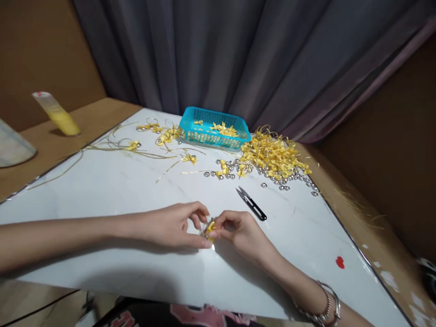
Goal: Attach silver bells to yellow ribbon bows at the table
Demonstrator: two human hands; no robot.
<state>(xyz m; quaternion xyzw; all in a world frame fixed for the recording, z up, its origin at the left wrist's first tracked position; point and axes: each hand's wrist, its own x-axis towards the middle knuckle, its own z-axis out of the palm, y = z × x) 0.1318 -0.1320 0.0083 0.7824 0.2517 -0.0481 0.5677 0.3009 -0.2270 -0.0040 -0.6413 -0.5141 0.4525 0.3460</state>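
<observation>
My right hand [243, 234] pinches a small yellow ribbon bow [210, 226] between thumb and fingertips, just above the white tabletop. A shiny silvery part shows at the bow, too small to make out fully. Facing it from the left, my left hand [173, 225] curves with thumb and fingers apart around the bow's near side; whether its fingertips touch the piece I cannot tell. Black thread snips [252, 204] lie just beyond my right hand, blades pointing away to the left.
A blue plastic basket [190, 140] with yellow bows stands at the back. To its right is a heap of yellow ribbon bows [272, 154], with silver rings [284, 187] scattered in front. Gold cords [126, 149] lie left. A tube of yellow material [63, 119] stands far left.
</observation>
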